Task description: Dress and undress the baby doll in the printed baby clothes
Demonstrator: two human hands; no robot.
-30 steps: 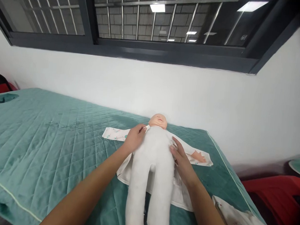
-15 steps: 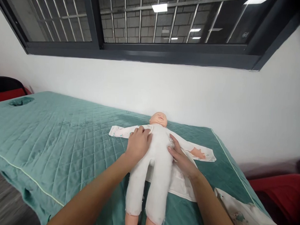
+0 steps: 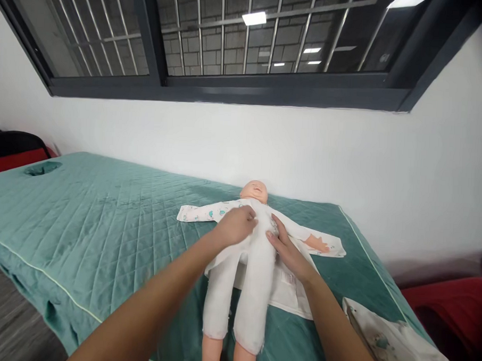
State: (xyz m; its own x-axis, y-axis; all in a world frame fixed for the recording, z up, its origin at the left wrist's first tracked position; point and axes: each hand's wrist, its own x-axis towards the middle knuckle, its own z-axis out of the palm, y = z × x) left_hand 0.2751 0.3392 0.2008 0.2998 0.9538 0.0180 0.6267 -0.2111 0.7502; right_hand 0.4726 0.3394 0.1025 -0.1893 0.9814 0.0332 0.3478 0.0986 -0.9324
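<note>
left hand (image 3: 238,224) pinches baby-shirt flap (image 3: 225,258) over doll (image 3: 260,256), right hand (image 3: 291,253) loosely spread; apparently a wrapping step, next calling for smoothing.

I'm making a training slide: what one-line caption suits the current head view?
Left hand closed on a white shirt, right hand against a doll lying on a green quilted cover.

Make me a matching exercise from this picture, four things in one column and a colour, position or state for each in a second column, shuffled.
Column one
1. Left hand
2. Doll
3. Quilted cover
4. Window frame

Column two
A. Dark grey
B. Lying face up
C. Curled at the doll's front
D. Green

Right pairs: 1-C, 2-B, 3-D, 4-A
</note>
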